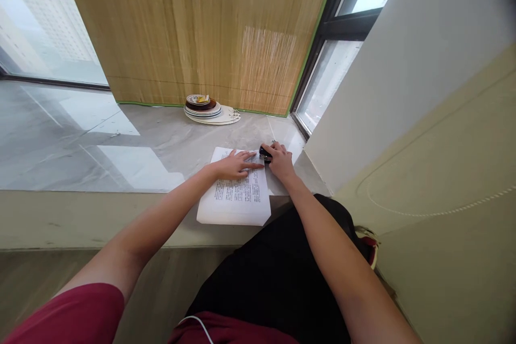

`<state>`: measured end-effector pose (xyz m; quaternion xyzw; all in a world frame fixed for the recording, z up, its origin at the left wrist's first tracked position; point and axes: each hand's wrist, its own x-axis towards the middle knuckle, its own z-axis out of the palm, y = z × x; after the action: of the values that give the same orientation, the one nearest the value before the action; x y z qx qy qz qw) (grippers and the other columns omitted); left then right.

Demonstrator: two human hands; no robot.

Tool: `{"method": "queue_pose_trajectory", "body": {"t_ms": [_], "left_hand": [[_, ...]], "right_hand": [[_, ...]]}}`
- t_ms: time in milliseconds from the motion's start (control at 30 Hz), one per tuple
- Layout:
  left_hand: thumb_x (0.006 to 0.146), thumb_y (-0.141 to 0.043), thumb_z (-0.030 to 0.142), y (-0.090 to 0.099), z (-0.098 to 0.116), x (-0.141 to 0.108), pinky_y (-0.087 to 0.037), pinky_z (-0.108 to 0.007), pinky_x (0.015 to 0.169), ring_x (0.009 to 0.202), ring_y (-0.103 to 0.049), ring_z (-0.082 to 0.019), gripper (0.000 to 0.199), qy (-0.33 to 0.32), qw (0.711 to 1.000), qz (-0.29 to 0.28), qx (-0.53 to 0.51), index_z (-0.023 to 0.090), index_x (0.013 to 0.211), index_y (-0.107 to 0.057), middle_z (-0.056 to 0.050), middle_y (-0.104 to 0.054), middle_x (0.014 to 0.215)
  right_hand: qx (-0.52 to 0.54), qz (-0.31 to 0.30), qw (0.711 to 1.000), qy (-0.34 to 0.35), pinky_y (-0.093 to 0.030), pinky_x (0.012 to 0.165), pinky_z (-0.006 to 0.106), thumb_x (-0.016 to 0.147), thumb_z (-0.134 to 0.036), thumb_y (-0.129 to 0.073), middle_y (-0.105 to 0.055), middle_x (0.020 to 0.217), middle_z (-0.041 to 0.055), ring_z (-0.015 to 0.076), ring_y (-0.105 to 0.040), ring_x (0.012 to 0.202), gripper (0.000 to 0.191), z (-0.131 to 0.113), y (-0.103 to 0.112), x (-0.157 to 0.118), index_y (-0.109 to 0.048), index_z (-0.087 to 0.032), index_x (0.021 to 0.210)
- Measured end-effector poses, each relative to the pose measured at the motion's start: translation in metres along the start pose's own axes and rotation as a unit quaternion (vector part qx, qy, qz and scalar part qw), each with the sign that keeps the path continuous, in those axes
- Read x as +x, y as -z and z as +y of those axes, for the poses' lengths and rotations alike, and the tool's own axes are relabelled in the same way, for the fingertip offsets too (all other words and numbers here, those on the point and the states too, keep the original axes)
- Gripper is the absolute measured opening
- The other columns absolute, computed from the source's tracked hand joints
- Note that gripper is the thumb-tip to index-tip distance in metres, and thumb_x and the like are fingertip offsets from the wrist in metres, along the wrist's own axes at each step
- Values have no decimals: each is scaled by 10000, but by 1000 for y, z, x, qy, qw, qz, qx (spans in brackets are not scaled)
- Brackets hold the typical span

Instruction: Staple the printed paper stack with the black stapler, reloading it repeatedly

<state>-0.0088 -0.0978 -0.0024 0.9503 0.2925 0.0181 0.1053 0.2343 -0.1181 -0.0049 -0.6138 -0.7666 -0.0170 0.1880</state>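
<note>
Printed sheets of paper [242,207] lie on the stone window sill, their near end jutting past its front edge. My left hand [236,165] rests on the upper part of the page with its fingers stretched and spread, holding nothing. At the page's far right corner is a small black stapler [265,154]. My right hand [281,160] is closed around it, and the stapler's front end meets the paper's right edge. Part of the stapler is hidden under the fingers. How many sheets there are I cannot tell.
A stack of plates [205,109] stands at the back of the marble sill [161,129], by the bamboo blind [181,32]. A wall [387,118] with a beaded cord [427,215] rises close on my right. Window frames stand at both sides.
</note>
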Motion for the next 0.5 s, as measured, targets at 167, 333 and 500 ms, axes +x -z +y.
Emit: {"method": "queue_pose_trajectory", "body": {"t_ms": [167, 333, 500], "left_hand": [[1048, -504, 289, -1, -1, 0, -136, -801, 1299, 1698, -238, -420, 650, -1, 1000, 7, -6, 465, 1673, -490, -68, -222, 1864], [1032, -518, 268, -4, -4, 2, -142, -823, 1282, 1695, -242, -438, 666, -7, 1000, 10, 3, 451, 1672, -496, -95, -206, 1864], [1023, -553, 277, -7, -6, 4, -136, -806, 1297, 1695, -245, -431, 655, -3, 1000, 12, -4, 468, 1649, -525, -61, -234, 1861]], "right_hand": [[-15, -16, 1000, 11, -447, 981, 465, 926, -55, -493, -640, 1387, 125, 327, -549, 1283, 705, 0, 2, 1, -615, -352, 1553], [-35, -23, 999, 26, -430, 1027, 515, 956, -99, -483, -642, 1415, 139, 351, -535, 1308, 667, -2, 2, 1, -612, -355, 1559], [-74, -27, 995, 60, -360, 1108, 615, 1006, -188, -471, -646, 1450, 171, 403, -504, 1352, 599, -5, -1, -4, -599, -320, 1576]]}}
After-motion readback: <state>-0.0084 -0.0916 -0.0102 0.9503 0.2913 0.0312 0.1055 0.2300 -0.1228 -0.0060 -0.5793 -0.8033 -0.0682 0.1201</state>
